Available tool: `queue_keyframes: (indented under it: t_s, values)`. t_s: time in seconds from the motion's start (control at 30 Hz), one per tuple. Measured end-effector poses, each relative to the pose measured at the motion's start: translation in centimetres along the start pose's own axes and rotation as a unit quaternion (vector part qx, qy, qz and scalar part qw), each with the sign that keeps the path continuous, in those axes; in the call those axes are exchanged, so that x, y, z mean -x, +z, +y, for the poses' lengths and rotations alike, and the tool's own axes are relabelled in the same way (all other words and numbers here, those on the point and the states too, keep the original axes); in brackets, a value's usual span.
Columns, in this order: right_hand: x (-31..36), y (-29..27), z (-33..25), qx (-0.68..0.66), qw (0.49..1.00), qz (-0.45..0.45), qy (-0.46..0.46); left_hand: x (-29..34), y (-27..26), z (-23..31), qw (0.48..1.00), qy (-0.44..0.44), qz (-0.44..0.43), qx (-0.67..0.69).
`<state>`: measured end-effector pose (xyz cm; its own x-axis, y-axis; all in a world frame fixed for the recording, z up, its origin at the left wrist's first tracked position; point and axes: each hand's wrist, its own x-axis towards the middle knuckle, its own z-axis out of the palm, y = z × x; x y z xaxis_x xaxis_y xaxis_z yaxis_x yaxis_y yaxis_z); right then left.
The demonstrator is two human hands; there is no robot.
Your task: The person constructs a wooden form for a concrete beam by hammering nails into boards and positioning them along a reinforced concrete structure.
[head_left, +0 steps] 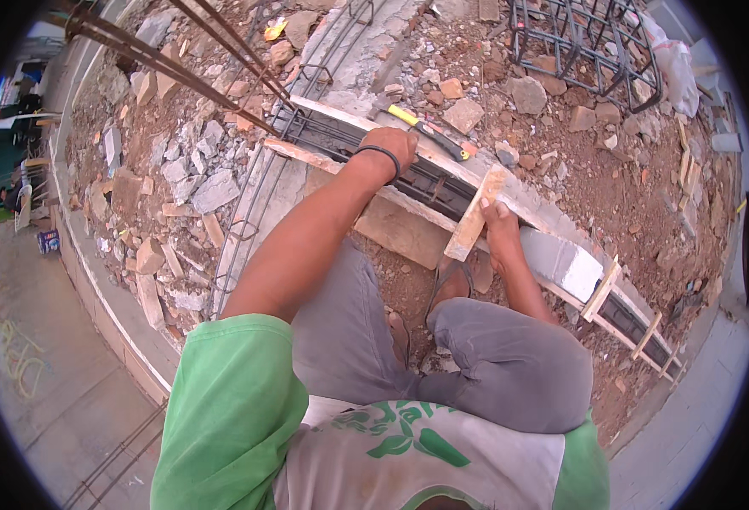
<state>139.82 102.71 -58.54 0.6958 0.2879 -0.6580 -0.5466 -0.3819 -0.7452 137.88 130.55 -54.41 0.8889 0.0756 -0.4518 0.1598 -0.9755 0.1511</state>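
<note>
My left hand (389,151), with a dark band at the wrist, is closed over the long wooden formwork (332,119); what its fingers hold is hidden beneath it. Steel rebar (434,183) runs inside the form between the two side boards. Thumb and fingers of my right hand (502,228) grip a short wooden strip (476,212) that lies across both boards. Just beyond the far board rests a hammer (429,132) with a yellow and black handle. A grey block (561,259) sits in line with the form, right of my right hand.
More short wooden crosspieces (602,289) span the form at the right. Upright rebar rods (196,81) rise at upper left. Broken rubble (213,191) covers the ground. A rebar cage (587,51) and a white sack (676,72) lie at upper right.
</note>
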Motion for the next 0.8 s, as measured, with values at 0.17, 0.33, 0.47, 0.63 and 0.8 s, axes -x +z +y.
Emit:
queue_keyframes:
  t_s: [0.17, 0.33, 0.47, 0.63, 0.8]
  values:
    - [0.0, 0.6, 0.4, 0.062, 0.996, 0.018, -0.059, 0.9, 0.2, -0.5, 1.000, -0.007, 0.005, 0.023]
    - [4.4, -1.5, -6.6, 0.437, 0.897, -0.043, -0.056, 2.0, -0.5, -0.2, 0.998, -0.019, 0.032, 0.051]
    - [5.1, -0.5, -14.2, 0.375, 0.911, 0.013, -0.169, 3.4, -1.6, 0.7, 0.996, -0.032, 0.017, 0.084]
    - [-7.0, 7.7, -17.6, 0.532, 0.800, -0.099, -0.257, 5.2, -5.2, 2.8, 0.984, -0.107, 0.065, 0.124]
    - [-20.9, 7.5, -6.6, 0.725, 0.631, -0.204, -0.184, 6.4, -6.3, 6.2, 0.970, -0.086, 0.152, 0.167]
